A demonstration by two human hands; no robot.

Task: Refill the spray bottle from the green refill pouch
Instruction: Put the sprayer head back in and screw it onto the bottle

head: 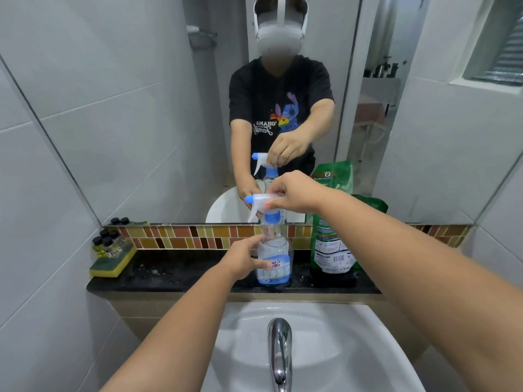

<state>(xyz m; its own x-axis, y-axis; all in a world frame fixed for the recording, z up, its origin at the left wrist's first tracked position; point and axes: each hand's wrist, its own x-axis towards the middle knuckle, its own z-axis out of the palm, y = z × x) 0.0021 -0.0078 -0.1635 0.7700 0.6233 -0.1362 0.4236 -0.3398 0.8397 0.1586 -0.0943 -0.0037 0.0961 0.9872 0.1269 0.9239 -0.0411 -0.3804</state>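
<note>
A large mirror (pixel 141 108) fills the wall above the dark stone ledge (pixel 184 274), and it reflects the person in a black T-shirt printed with a blue cartoon creature and reversed lettering that reads "OHANA" over a script word like "Family". In front of the ledge, nearest the camera, sits the white sink (pixel 353 349) with its chrome tap (pixel 279 352) at the centre. Along the back of the ledge runs a band of mosaic tiles (pixel 184 236) in brown, orange and yellow. The green refill pouch (pixel 334 244) stands upright on the ledge, towards its right end and just right of the spray bottle; its white back panel carries fine print too small to read, a barcode and a figure near the bottom that looks like "670". The spray bottle (pixel 274 256) stands on the ledge near its middle — clear plastic, a blue label with pink script only partly legible past the fingers, and a white trigger head with blue nozzle and blue collar. The right hand (pixel 294 195) is curled over the trigger head, pinching it from above. The left hand (pixel 244 258) grips the bottle's body, thumb across the label. At the ledge's left end lies a yellow-and-green sponge (pixel 111 265), with a cluster of small black-capped bottles (pixel 107 241) on it.
</note>
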